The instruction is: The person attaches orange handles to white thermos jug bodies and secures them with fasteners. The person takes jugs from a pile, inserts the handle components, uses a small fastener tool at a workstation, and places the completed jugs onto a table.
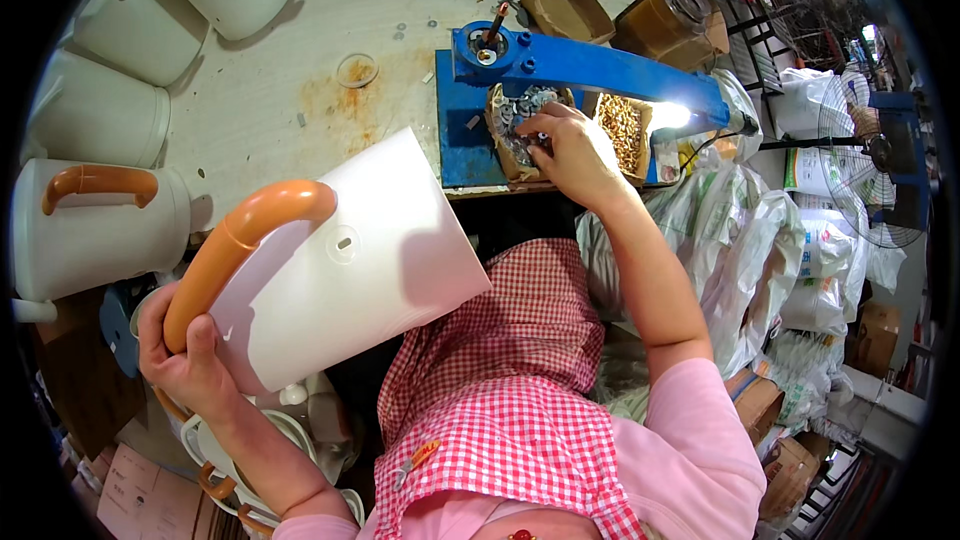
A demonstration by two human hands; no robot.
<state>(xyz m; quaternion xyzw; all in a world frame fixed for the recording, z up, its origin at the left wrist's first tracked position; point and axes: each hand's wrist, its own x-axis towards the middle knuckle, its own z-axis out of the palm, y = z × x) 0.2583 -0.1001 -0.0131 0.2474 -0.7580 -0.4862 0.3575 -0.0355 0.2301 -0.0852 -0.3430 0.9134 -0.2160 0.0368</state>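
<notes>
Left hand [185, 365] closed round orange handle [235, 240] of white jug [370, 260]. Right hand [570, 150] fingertips pinched among silver parts in cardboard tray [505, 135]; grasp unclear.

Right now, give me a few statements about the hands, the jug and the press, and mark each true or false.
1. The left hand grips the jug by its orange handle. True.
2. The right hand rests in a box of small metal parts. True.
3. The press is red. False: it is blue.
4. The jug stands upright on the table. False: it is held tilted, off the table.
</notes>
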